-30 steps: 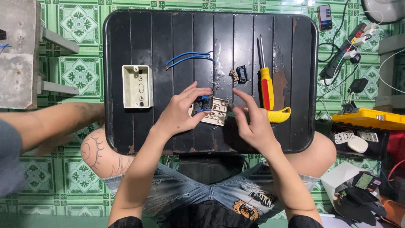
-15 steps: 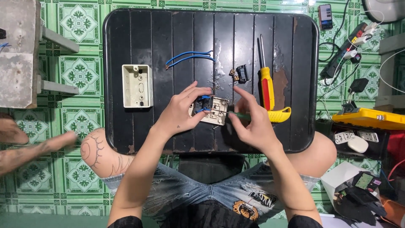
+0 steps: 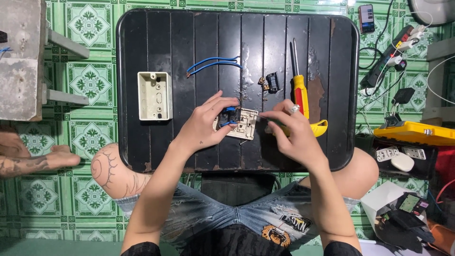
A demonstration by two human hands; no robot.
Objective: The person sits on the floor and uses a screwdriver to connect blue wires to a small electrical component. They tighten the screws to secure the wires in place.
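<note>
My left hand [image 3: 204, 124] grips the left side of a cream switch plate [image 3: 242, 124] lying on the black slatted table [image 3: 142, 42]; short blue wires show at the plate under my fingers. My right hand [image 3: 290, 132] is closed on a small green-handled screwdriver [image 3: 263, 114] whose thin shaft points left and touches the plate's upper right edge. Just right of that hand lie a red and yellow screwdriver [image 3: 299, 90] and a yellow tool [image 3: 321, 127], partly hidden by my hand.
A cream wall box [image 3: 154, 96] sits left on the table, two blue wires [image 3: 213, 64] and a small black part [image 3: 272, 81] farther back. Another person's arm [image 3: 33, 160] rests on the green tiled floor at left. A phone [image 3: 366, 18], power strip [image 3: 391, 61] and yellow case [image 3: 414, 133] lie right.
The other person's arm has drawn back to the left. My right hand has shifted slightly with the screwdriver at the plate; my left hand stays put.
</note>
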